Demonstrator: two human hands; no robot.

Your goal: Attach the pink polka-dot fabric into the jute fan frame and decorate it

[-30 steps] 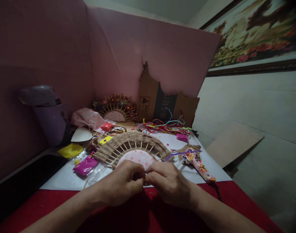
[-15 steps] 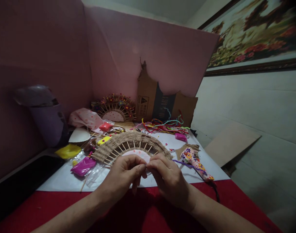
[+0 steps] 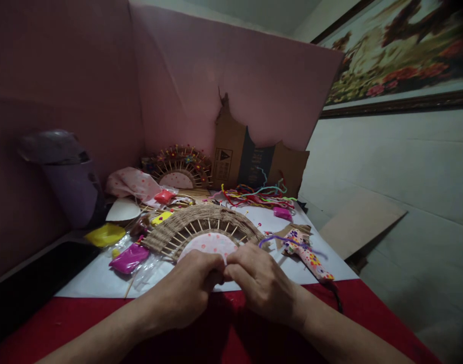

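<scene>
My left hand [image 3: 195, 283] and my right hand [image 3: 260, 278] meet at the fingertips in front of the woven fan-shaped piece, fingers curled in and closed. A fuzzy purple pipe cleaner [image 3: 292, 240] comes out from behind my right hand and trails to the right, over a flower-patterned strip. What lies between the fingertips is hidden. Just behind my hands is the fan-shaped piece [image 3: 189, 220], made of brown twine woven over thin sticks, with a pink dotted half-circle [image 3: 209, 244] at its centre.
A finished-looking fan with coloured beads [image 3: 186, 162] stands at the back. Bright pipe cleaners [image 3: 254, 194] lie before a cut cardboard sheet [image 3: 231, 146]. Magenta [image 3: 129, 258] and yellow packets [image 3: 104, 235] are at left, near a black slab [image 3: 42, 273]. A flower-patterned strip [image 3: 311, 255] lies at right.
My left fingers have curled in tighter and its wrist has turned over. The purple pipe cleaner has shifted and now arches higher beside my right hand. More of the pink half-circle shows.
</scene>
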